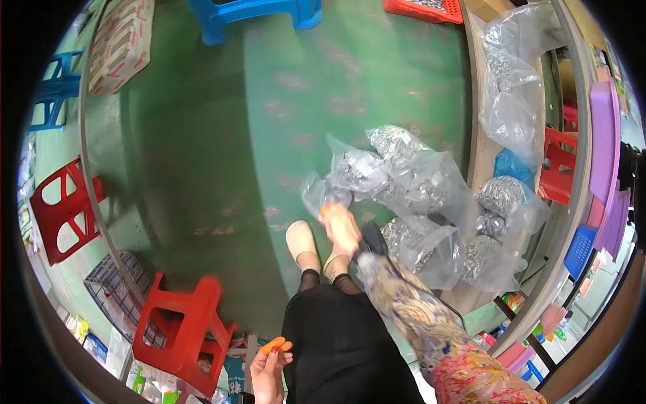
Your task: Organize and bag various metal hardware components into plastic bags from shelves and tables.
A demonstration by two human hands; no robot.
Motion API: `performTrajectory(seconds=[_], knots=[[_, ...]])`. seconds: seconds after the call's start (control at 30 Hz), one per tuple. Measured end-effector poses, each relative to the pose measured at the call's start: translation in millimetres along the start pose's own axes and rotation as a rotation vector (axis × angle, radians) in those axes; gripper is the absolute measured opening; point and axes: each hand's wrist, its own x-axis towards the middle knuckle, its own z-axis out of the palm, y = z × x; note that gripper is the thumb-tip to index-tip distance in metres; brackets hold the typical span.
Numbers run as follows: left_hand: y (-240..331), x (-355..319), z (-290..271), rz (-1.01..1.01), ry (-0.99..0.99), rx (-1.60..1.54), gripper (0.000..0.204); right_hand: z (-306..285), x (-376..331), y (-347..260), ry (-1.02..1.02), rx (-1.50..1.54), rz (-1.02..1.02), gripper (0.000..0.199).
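Right hand (341, 225), orange-tipped at mid-frame, has its grip closed on the neck of a clear bag of metal rings (336, 188) lying on the green floor (222, 155). Left hand (268, 370), bottom centre, hangs loosely curled and holds nothing, beside a red stool (182, 330).

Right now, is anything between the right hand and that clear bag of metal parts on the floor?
Nothing visible is. The right hand, with orange fingertip covers, already reaches the near corner of the clear bag of metal parts on the green floor. The left hand hangs back by the red stool.
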Motion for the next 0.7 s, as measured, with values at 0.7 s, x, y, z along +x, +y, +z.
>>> performTrajectory(seconds=[0.7], knots=[[-3.0,43.3,-1.6,-0.575,0.48,-0.306,0.023,-26.8,105.0,54.5,-0.888,-0.367,0.15,0.064]])
